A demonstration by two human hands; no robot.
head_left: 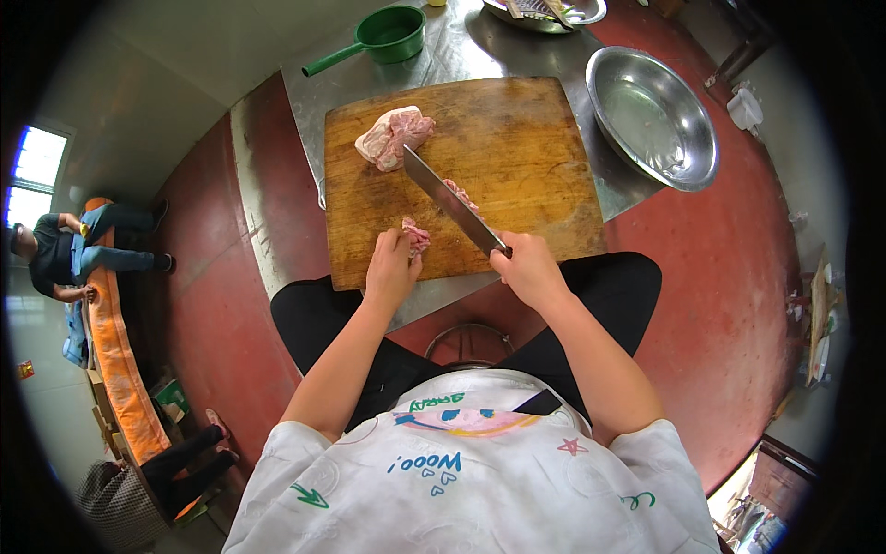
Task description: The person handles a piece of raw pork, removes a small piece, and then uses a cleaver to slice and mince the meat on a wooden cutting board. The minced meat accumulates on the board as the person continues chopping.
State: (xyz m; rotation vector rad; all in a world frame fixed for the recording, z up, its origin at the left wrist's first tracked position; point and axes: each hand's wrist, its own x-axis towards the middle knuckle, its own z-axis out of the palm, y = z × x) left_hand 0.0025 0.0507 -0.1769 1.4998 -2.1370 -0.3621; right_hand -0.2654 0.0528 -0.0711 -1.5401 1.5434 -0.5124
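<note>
My right hand (529, 266) grips the handle of a kitchen cleaver (453, 199), its blade slanting up and left across the wooden cutting board (533, 149). The blade's tip end is by the lower edge of a large chunk of raw meat (394, 138) with pale fat on its left side. Behind the blade, partly hidden, lie small cut meat pieces (462, 194). Near the board's front edge, my left hand (389, 270) has its thumb and fingers around a small piece of raw meat (417, 235).
A metal-topped table (450, 62) supports the board. On it are a green plastic dipper (391, 34), a large steel basin (654, 118) at the right edge, and another metal bowl (547, 24) with utensils. At left, two people sit on an orange-covered bench (114, 311).
</note>
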